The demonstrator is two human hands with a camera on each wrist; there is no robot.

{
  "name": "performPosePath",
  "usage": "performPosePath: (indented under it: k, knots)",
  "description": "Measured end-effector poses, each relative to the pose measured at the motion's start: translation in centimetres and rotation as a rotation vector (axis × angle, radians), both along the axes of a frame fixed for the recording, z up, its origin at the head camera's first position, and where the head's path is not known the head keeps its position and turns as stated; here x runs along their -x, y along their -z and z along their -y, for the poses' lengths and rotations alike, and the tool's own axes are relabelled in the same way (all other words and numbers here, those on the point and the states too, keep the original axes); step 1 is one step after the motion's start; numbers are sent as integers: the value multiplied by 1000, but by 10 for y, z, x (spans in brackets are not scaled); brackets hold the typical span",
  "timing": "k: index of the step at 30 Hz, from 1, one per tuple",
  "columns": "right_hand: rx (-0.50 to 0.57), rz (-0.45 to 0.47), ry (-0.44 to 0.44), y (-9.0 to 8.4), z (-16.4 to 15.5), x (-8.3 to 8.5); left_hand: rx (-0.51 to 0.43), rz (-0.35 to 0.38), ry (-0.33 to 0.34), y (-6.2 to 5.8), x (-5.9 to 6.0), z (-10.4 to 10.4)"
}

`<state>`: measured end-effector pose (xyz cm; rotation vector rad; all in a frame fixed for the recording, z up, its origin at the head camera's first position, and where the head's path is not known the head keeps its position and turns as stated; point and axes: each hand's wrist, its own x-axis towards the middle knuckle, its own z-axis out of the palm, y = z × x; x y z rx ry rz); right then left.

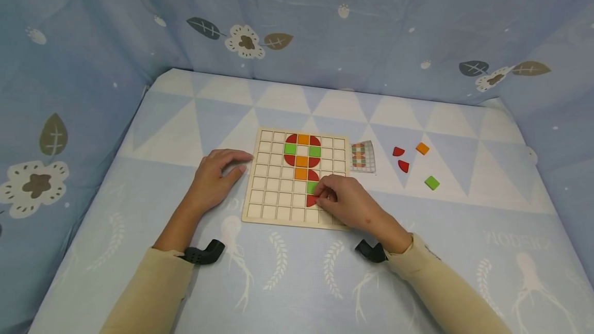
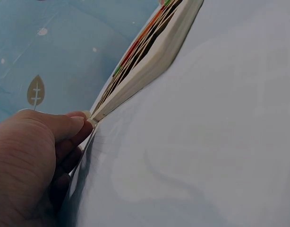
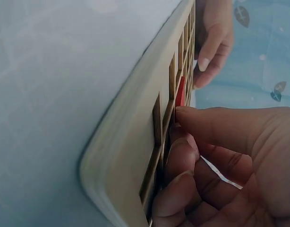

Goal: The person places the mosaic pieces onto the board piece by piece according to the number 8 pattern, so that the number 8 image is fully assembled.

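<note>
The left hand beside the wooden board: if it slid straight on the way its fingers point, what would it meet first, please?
The left hand points at the grid board; its fingertips already seem to touch the board's left edge, so the board comes first.

Soft, even, bright light with faint shadows; the head view is sharp, both wrist views blur close up.

Pattern card (image 1: 363, 156) beside loose tiles — orange square (image 1: 422, 148), green square (image 1: 431, 183).

We wear long beige sleeves (image 1: 153, 293) on both arms, and they end at the wrists. A small black camera mount (image 1: 204, 253) sits on each wrist. Our left hand (image 1: 214, 177) and right hand (image 1: 349, 202) are bare, with short nails.
</note>
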<state>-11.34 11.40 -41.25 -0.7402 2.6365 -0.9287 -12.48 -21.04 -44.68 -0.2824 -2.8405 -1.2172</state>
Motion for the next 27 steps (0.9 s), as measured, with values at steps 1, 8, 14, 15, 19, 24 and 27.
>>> performPosePath:
  k: [1,8,14,15,19,24,27]
  knots:
    - [-2,-4,3,0,0,0,1,0,1,0,0,0]
    - [-7,-10,10,1,2,-1,6,2,-4,0,0,1]
    - [21,-21,-2,1,-1,-3,2,12,-9,0,-1,1]
    - [26,-16,0,0,-3,-3,1,10,-6,0,-1,1]
    - [56,6,30,-3,-18,-3,-4,10,0,0,-1,0]
    - [47,-25,108,-12,-51,2,-9,16,0,0,0,-1]
    - [23,-49,167,-18,-73,6,-9,20,-5,-1,-1,-1]
